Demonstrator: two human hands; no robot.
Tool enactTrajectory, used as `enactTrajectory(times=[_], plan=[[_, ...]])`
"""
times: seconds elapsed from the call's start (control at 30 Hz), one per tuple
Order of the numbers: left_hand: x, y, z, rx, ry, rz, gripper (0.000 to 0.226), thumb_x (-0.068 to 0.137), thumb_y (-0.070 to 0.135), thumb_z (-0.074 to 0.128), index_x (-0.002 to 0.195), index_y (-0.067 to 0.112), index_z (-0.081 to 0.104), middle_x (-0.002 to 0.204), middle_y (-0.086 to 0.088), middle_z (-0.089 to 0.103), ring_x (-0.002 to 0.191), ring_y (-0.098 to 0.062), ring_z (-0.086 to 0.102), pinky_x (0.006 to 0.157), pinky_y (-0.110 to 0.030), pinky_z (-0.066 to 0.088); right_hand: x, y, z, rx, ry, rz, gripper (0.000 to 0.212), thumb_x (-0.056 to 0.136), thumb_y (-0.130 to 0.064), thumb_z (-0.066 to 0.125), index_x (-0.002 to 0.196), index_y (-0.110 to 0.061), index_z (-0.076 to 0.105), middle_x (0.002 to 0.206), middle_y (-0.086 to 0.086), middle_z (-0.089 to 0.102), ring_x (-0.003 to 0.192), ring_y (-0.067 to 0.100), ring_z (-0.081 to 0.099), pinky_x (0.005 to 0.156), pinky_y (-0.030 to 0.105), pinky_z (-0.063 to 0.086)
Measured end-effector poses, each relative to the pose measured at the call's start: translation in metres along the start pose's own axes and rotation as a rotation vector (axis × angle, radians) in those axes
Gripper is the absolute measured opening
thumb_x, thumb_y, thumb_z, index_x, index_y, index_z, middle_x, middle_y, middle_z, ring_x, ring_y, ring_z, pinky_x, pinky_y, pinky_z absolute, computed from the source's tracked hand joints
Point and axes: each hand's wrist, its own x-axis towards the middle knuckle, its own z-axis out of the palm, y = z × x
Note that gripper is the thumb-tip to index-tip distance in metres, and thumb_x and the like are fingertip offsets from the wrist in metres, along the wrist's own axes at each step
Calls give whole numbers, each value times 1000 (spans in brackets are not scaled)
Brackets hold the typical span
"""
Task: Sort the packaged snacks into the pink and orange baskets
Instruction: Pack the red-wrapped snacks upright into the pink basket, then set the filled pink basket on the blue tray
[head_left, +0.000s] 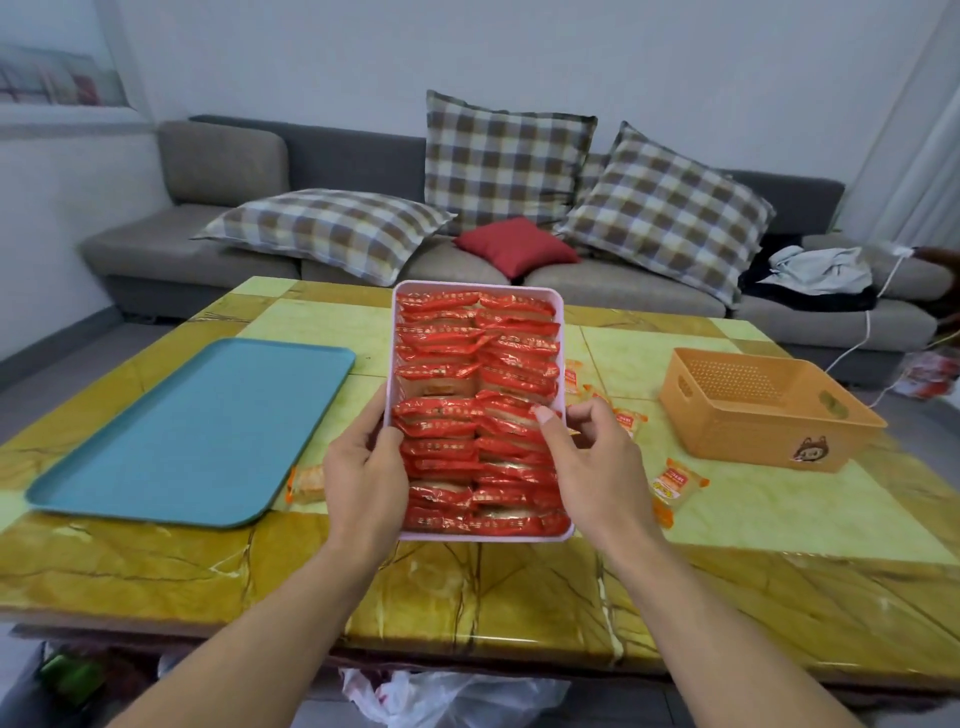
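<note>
Red packets (478, 410) already fill the pink basket (393, 332), gripped at its sides by left hand (366, 467) and right hand (582, 462). Orange packets (675, 488) lie loose on the worktop (779, 587); orange basket (763, 415), far right, holds none.

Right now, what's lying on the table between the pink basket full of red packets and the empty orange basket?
In the head view, several small orange-and-white snack packets lie loose on the yellow marble table between the pink basket and orange basket.
</note>
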Motion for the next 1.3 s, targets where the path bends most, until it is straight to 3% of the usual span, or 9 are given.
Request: enactTrajectory(times=[0.1, 0.2, 0.3, 0.4, 0.6, 0.77, 0.93, 1.07, 1.3], plan=[[9, 2, -7, -121, 66, -64, 42, 107, 11, 40, 127, 35, 68, 99, 7, 78, 87, -16, 76, 67, -35, 62, -3, -7, 1, 132, -73, -72, 29, 98, -47, 57, 119, -27, 61, 104, -12, 69, 82, -8, 67, 57, 11, 51], [20, -1, -18, -234, 197, -113, 34, 106, 13, 47, 128, 25, 69, 109, 4, 77, 101, -21, 74, 82, -43, 61, -4, -15, 11, 174, -141, -155, 40, 98, -47, 58, 137, -36, 57, 120, -20, 66, 102, -4, 67, 77, 22, 58], [27, 1, -28, -292, 327, -120, 35, 105, 11, 46, 124, 28, 71, 101, 6, 78, 92, -16, 75, 75, -38, 62, -4, -16, 27, 188, -93, -173, 45, 96, -53, 59, 139, -39, 56, 133, -16, 61, 118, 2, 59, 92, 34, 56], [33, 3, -43, -335, 462, -131, 40, 102, 9, 46, 124, 33, 70, 99, 10, 78, 92, -16, 75, 75, -39, 62, -8, -17, 46, 180, -45, -141, 42, 93, -57, 60, 131, -40, 59, 127, -18, 63, 115, 0, 59, 94, 34, 55], [42, 6, -73, -357, 591, -63, 44, 98, 6, 47, 128, 29, 69, 106, 15, 76, 94, -6, 73, 80, -31, 61, -13, -33, 96, 272, -251, -73, 55, 86, -72, 57, 137, -52, 49, 126, -27, 62, 112, 4, 64, 94, 43, 57], [50, 11, -110, -394, 670, -12, 36, 100, 10, 51, 117, 32, 74, 98, 22, 76, 90, -2, 73, 72, -23, 59, -10, -57, 137, 248, -343, -149, 64, 94, -48, 66, 151, -43, 37, 133, -27, 56, 100, -17, 59, 89, 19, 52], [68, -1, -144, -364, 728, -37, 44, 92, 2, 56, 128, 24, 70, 108, 16, 75, 95, -4, 73, 86, -36, 60, 17, -80, 192, 266, -436, -63, 59, 97, -48, 60, 151, -48, 35, 142, -17, 55, 117, 11, 61, 98, 44, 55], [75, -10, -161, -347, 752, -123, 37, 91, 4, 65, 120, 26, 73, 102, 16, 75, 91, -4, 73, 76, -30, 61, 35, -81, 232, 283, -484, -73, 33, 101, -41, 56, 134, -41, 55, 123, -13, 67, 107, 10, 68, 92, 42, 59], [92, -24, -176, -305, 784, -205, 33, 89, 6, 68, 102, 36, 73, 92, 25, 67, 86, 0, 67, 66, -22, 51, 51, -74, 268, 108, -493, -54, 50, 95, -54, 55, 142, -36, 53, 135, -10, 63, 119, 17, 64, 100, 45, 54]])
